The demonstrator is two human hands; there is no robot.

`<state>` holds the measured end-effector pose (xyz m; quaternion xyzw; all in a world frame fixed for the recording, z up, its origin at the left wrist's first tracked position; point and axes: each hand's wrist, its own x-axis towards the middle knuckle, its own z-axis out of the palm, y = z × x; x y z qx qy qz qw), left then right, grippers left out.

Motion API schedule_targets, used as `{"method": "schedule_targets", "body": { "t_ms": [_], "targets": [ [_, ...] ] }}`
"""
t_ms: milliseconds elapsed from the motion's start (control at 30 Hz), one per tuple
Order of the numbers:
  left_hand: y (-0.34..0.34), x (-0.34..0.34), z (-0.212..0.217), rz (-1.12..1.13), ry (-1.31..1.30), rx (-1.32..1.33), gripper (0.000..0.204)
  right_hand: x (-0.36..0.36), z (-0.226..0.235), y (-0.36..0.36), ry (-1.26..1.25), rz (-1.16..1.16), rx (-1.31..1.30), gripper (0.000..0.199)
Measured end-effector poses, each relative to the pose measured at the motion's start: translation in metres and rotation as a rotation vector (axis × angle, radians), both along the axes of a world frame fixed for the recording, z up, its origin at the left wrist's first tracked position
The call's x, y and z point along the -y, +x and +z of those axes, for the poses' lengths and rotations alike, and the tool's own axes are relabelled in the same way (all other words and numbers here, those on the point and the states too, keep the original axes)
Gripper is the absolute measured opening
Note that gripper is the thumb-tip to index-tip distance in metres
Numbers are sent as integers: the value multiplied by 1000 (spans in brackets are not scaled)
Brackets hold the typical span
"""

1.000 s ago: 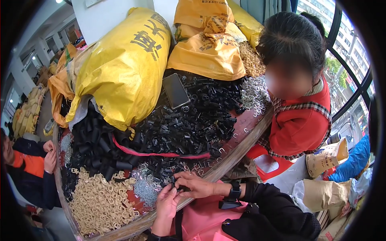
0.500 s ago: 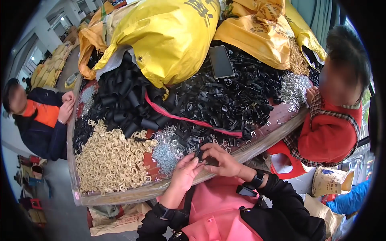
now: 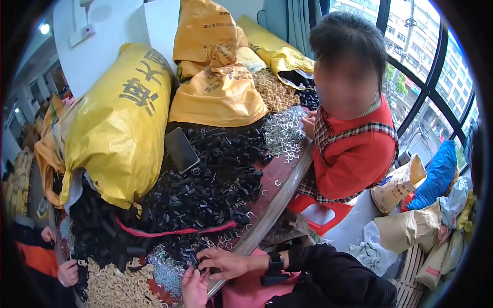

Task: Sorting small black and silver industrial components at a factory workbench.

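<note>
My left hand (image 3: 194, 288) and my right hand (image 3: 222, 263) meet over the table's near edge. Their fingers close together around a small black plastic part (image 3: 193, 261), mostly covered by the fingertips. Just left of them lies a heap of small silvery screws (image 3: 167, 276), with a pile of beige U-shaped clips (image 3: 114, 287) beyond it. Black plastic fittings (image 3: 215, 177) spread in a broad heap in front of my hands. Across that heap runs a pinkish-red strip (image 3: 174, 231).
A dark phone (image 3: 182, 151) rests on the fittings near a bulging yellow sack (image 3: 120, 133). A person in red (image 3: 359, 149) sits at the right by metal U-shaped clips (image 3: 285, 133); another person's hand (image 3: 67, 273) is at the left edge. The wooden table rim (image 3: 272, 215) runs diagonally.
The view has swung to the right, so the table and my hands appear farther left and lower, and the window shows. My hands stay together around the black part.
</note>
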<state>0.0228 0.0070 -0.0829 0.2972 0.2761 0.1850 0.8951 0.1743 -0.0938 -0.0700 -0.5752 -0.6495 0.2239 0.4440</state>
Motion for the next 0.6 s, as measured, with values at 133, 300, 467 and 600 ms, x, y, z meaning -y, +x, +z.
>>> {"method": "schedule_targets", "body": {
  "t_ms": [133, 300, 467, 600],
  "targets": [
    [2, 1, 3, 2, 8, 0, 25, -2, -1, 2, 0, 7, 9, 42],
    [2, 1, 5, -3, 9, 24, 24, -2, -2, 0, 6, 5, 39, 39],
    [2, 4, 8, 36, 18, -10, 24, -1, -2, -1, -7, 11, 44, 37],
    [1, 3, 4, 28, 11, 1, 24, -1, -2, -1, -13, 21, 46, 37]
  ]
}}
